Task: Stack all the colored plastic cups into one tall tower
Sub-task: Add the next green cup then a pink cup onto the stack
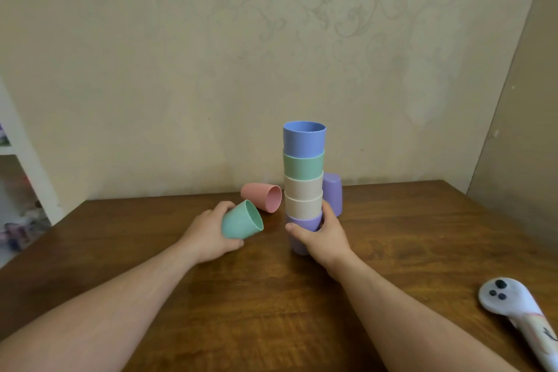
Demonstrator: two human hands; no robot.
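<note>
A tower of nested cups (303, 178) stands mid-table: purple at the bottom, two cream, a green, and a blue one (304, 137) on top. My right hand (320, 234) wraps the bottom purple cup (305, 225). My left hand (208, 232) holds a green cup (241, 222) tilted, its mouth facing right toward the tower. A pink cup (262, 197) lies on its side behind the green one. Another purple cup (332, 193) stands upside down just behind the tower, partly hidden.
The wooden table (271, 296) runs to a beige wall at the back. A white hand-held controller (513, 308) lies near the front right edge. A white shelf (18, 154) stands beyond the table's left side.
</note>
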